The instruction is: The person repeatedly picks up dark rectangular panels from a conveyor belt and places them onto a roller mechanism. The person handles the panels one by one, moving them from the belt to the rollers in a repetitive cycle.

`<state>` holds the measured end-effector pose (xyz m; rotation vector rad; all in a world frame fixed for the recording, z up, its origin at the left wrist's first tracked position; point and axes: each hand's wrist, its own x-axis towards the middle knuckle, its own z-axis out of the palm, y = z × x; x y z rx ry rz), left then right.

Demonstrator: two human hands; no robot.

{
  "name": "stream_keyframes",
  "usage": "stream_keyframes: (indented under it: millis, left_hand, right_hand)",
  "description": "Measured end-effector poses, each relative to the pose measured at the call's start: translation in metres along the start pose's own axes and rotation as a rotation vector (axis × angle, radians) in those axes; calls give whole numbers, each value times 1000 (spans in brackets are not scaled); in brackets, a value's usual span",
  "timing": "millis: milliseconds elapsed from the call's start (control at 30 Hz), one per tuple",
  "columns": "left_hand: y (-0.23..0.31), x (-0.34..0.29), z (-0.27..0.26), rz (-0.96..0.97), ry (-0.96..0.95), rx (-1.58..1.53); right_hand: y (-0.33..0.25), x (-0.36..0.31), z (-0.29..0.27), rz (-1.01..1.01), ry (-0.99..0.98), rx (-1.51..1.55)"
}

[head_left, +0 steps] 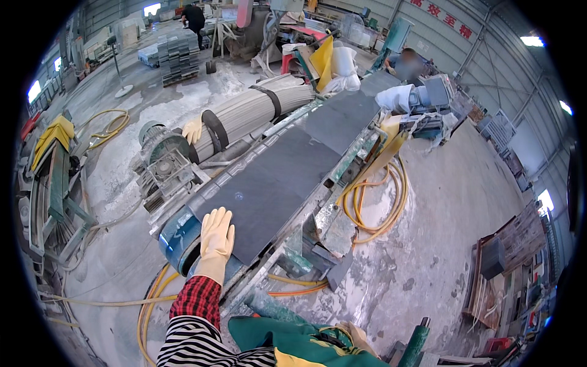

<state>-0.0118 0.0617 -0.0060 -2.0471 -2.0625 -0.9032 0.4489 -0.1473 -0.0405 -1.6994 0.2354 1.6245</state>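
Note:
My left hand (pixel 216 240), in a cream rubber glove, lies flat with its fingers stretched out on the near end of a dark grey stone slab (pixel 263 183). The slab rests on a belt conveyor with a blue end roller (pixel 181 238). More dark slab surface (pixel 343 117) continues toward the far end, past a visible seam. Low at the bottom, by the green apron (pixel 275 333), a cream-gloved part of my right hand (pixel 356 337) shows; its fingers are hidden.
A grey motor (pixel 165 153) and a strapped ribbed bundle (pixel 257 110) flank the conveyor's left side, with a loose glove (pixel 192 130) on them. Yellow hoses (pixel 391 208) coil on the right floor. A person (pixel 406 64) is at the far end; another (pixel 194 21) stands by stacked slabs (pixel 178 58).

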Motion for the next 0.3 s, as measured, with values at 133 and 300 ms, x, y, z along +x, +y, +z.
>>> stream_keyframes:
  millis: [133,300]
  left_hand:
    - [-2,-2,-1,-12,-14,11]
    - [-2,-3,-2,-19,-37,14]
  right_hand:
    - [7,25,-24,-34,5,-197]
    - [27,106,-84,324,-1240,472]
